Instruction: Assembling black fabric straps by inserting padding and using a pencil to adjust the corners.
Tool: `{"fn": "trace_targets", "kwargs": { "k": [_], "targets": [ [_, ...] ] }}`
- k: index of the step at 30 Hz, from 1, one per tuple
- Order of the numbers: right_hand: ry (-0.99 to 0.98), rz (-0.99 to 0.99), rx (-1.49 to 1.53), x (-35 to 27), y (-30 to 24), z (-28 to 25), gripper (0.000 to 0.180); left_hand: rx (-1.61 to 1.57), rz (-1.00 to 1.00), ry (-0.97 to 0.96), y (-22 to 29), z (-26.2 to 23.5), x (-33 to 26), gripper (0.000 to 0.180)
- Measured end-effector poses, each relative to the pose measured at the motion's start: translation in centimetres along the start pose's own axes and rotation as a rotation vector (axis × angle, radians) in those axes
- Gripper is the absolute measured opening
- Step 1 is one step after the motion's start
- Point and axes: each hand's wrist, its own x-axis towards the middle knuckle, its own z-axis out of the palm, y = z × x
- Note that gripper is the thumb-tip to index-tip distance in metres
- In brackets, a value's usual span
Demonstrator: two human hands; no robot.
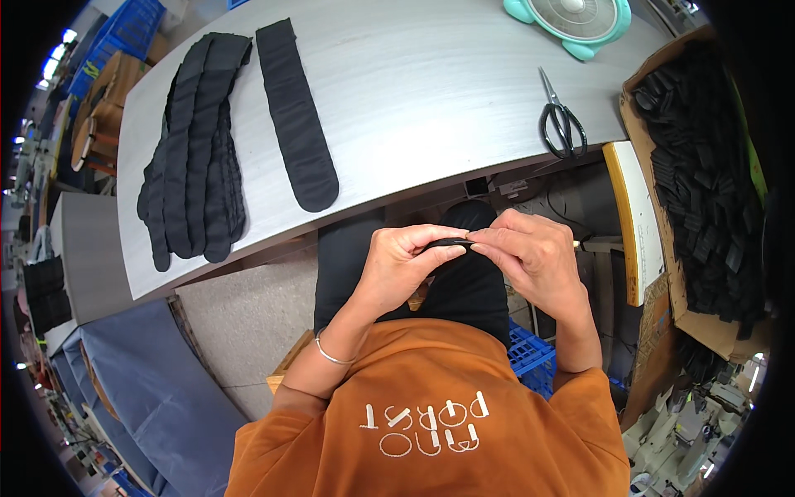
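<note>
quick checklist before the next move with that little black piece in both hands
1. Both hands on the small black piece: ok, left hand and right hand pinch it together.
2. Piece clear of the grey table: ok, held below its edge.
3. Scissors at hand: ok, lying on the table's right side.
4. Piece's exact shape or alignment: cannot tell, fingers cover it.
5. Box of black pieces nearby: ok, at right.

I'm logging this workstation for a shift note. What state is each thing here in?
left hand: pinching the small black piece
right hand: pinching the same piece
small black piece: held between both hands, above the lap
scissors: closed, lying on the table
single black strip: flat on the table
pile of black strips: stacked, overlapping
cardboard box: open, full of black pieces
</note>
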Motion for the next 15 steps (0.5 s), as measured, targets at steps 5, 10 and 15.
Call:
{"fn": "trace_targets", "kwargs": {
  "k": [5,10,15],
  "targets": [
    [-0.047,-0.013,-0.063,0.3,0.2,-0.3,0.014,-0.019,0.007,-0.008,-0.6,0.0,0.3,0.016],
    [-0.075,-0.012,-0.037,0.4,0.6,-0.1,0.011,0.004,0.037,-0.034,-1.1,-0.1,0.7,0.017],
    [-0.012,-0.013,-0.191,0.8,-0.2,1.2,0.011,-0.106,-0.116,0.051,-1.2,0.4,0.7,0.014]
  ]
}}
